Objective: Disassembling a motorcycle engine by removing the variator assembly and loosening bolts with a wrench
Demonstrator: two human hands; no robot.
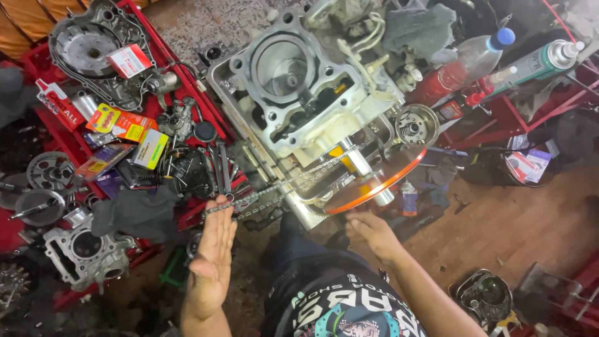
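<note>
Chain [281, 187] between hands, before engine [299, 81]

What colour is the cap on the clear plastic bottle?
Blue cap on the bottle; head view.

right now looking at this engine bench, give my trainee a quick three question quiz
1. True or false: the left hand touches the timing chain.
2. Which hand is nearer the orange-rimmed disc: A left, B right?
3. Fill in: the blue-capped clear bottle lies on the ____ side of the engine block in the head view.

Key
1. True: its fingers meet the chain's end.
2. B, the right hand.
3. right
</note>
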